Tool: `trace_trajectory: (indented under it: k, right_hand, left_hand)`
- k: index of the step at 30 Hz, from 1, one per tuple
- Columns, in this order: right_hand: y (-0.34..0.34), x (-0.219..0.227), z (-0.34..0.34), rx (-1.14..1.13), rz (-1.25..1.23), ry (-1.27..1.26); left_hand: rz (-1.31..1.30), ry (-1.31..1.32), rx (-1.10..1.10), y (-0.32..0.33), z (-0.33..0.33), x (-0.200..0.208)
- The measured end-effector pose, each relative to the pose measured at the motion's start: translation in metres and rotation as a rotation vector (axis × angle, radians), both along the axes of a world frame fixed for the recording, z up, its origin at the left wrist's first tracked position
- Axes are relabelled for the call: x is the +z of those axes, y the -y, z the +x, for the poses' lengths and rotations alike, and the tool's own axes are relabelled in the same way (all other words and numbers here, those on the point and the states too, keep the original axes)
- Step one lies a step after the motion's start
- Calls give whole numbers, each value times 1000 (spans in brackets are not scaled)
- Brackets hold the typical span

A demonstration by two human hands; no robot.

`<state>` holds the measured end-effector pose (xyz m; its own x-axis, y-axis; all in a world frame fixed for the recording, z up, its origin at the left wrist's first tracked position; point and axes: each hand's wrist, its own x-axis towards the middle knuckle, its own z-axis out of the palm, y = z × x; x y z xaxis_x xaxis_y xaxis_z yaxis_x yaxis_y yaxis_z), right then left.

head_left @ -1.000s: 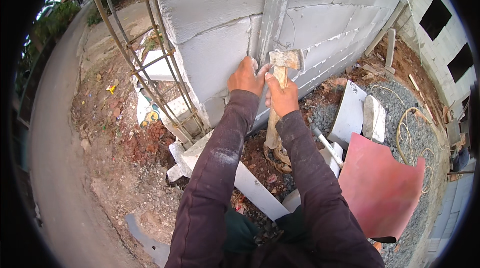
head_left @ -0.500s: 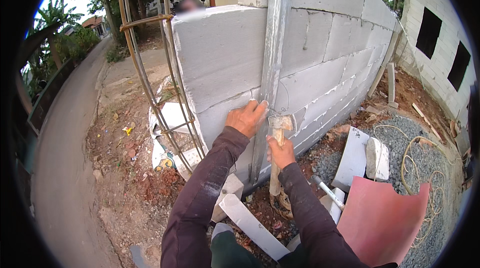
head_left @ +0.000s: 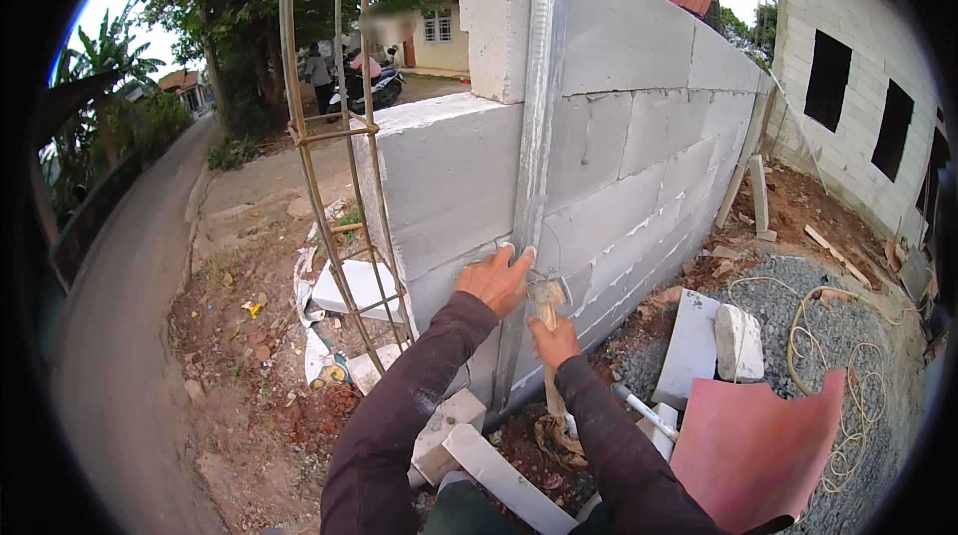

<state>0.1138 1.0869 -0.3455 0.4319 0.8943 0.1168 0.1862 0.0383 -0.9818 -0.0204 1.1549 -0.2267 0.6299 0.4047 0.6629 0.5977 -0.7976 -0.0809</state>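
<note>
An upright galvanized metal channel (head_left: 537, 126) runs up the face of a grey block wall (head_left: 439, 166). My left hand (head_left: 487, 280) is at its lower part, the fingers bent against it and the whitish fingertips at its edge. Beside those fingers a thin wire (head_left: 556, 254) curls out; whether they pinch it is hidden. My right hand (head_left: 555, 340) is closed round the wooden handle of a hatchet (head_left: 548, 292), held head up. The worn hatchet head is just right of my left fingers, close to the channel.
Left of the wall's end stands a rusty rebar cage (head_left: 339, 156). Cut blocks (head_left: 514, 480) lie by my feet. To the right are a red curved sheet (head_left: 748, 450), a pale pipe (head_left: 644, 410), a hose (head_left: 798, 335) and gravel (head_left: 778, 280). People and a motorbike (head_left: 384, 86) are beyond the wall.
The view has tilted upward, so more of the wall top and the yard behind shows. Both hands stay by the channel, with the hatchet still close to my left fingers.
</note>
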Motion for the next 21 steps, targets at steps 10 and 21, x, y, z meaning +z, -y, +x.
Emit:
trace_trajectory:
  k: [10,21]
  right_hand:
    - [-4,-13,4,-53,50,130]
    - [-10,-21,-2,-32,60,13]
  left_hand:
    - [260,-348,-110,-6,23,85]
    - [105,-801,65,-4,42,60]
